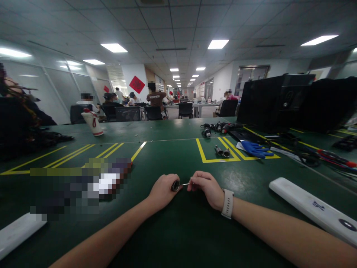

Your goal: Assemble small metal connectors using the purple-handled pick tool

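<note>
Both my hands rest on the green table near its front edge. My left hand is closed around a small dark round connector, whose open end faces the camera. My right hand pinches a thin metal pin or tool whose tip touches the connector. A pale watch sits on my right wrist.
Two small metal connectors lie inside a yellow-taped box. A blue glove, cables, dark monitors, a white cup and white bars lie around. A blurred patch sits at the left. Other people sit at far desks.
</note>
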Demonstrator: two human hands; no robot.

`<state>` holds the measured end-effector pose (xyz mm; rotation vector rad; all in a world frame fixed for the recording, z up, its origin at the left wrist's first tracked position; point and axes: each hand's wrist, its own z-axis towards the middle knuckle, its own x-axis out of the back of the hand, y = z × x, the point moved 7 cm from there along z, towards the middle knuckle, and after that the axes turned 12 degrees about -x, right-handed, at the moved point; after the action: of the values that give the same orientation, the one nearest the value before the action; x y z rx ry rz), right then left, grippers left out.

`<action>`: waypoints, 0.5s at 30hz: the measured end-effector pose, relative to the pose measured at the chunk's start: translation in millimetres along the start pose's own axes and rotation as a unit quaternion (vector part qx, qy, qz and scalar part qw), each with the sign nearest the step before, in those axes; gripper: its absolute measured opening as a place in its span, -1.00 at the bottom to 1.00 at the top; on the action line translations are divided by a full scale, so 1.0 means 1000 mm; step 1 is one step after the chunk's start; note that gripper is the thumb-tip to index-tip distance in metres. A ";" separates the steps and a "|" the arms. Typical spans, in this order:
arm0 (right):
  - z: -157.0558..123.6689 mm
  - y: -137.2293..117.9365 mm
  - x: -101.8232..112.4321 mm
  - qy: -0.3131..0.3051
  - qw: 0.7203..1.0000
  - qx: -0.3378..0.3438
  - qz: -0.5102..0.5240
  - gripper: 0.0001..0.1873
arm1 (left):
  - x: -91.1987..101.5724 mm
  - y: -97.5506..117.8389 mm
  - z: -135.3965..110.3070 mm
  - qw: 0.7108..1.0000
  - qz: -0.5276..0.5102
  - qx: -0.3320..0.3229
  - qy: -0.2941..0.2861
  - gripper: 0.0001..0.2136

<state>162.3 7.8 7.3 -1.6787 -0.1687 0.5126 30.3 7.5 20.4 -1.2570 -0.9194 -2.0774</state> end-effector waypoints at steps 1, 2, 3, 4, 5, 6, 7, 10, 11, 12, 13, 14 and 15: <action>0.002 0.001 0.001 -0.003 1.000 -0.011 0.011 -0.83 | 0.000 0.000 0.000 1.000 -0.003 -0.003 -0.001 -0.90; 0.004 0.002 0.002 -0.006 1.000 -0.020 0.021 -0.83 | 0.000 0.000 0.001 1.000 -0.005 -0.005 -0.002 -0.89; 0.005 0.003 0.002 -0.008 0.999 -0.027 0.030 -0.83 | 0.000 0.000 0.001 1.000 -0.008 -0.007 -0.002 -0.89; 0.006 0.003 0.003 -0.009 0.999 -0.031 0.036 -0.83 | -0.001 0.000 0.001 1.000 -0.011 -0.008 -0.002 -0.89; 0.007 0.004 0.003 -0.010 0.999 -0.033 0.041 -0.83 | -0.001 0.000 0.001 1.000 -0.014 -0.010 -0.002 -0.88; 0.007 0.004 0.004 -0.011 0.998 -0.033 0.044 -0.83 | -0.001 0.000 0.001 1.000 -0.016 -0.011 -0.001 -0.88; 0.007 0.003 0.004 -0.011 0.998 -0.031 0.045 -0.83 | -0.001 0.000 0.002 1.000 -0.017 -0.011 -0.001 -0.87; 0.003 0.001 0.003 -0.002 0.999 -0.009 0.036 -0.83 | -0.001 -0.002 0.001 1.000 -0.016 -0.005 0.000 -0.87; 0.001 0.000 0.003 0.003 1.000 0.002 0.029 -0.83 | -0.001 -0.003 0.001 1.000 -0.014 -0.002 0.000 -0.88; -0.001 -0.001 0.002 0.007 1.000 0.013 0.020 -0.82 | -0.001 -0.004 0.000 1.000 -0.011 0.000 0.001 -0.89; -0.002 -0.002 0.001 0.009 1.000 0.021 0.010 -0.82 | -0.001 -0.004 0.000 1.000 -0.007 0.002 0.002 -0.89; -0.004 -0.003 0.000 0.009 1.000 0.025 0.002 -0.82 | -0.001 -0.004 0.000 1.000 -0.003 0.002 0.002 -0.90; -0.004 -0.003 -0.001 0.006 1.000 0.026 -0.003 -0.83 | -0.001 -0.003 0.000 1.000 -0.001 0.000 0.003 -0.91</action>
<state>163.8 4.4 11.3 -1.6289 -0.1504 0.4975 28.3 9.9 18.4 -1.2508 -0.9176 -2.0807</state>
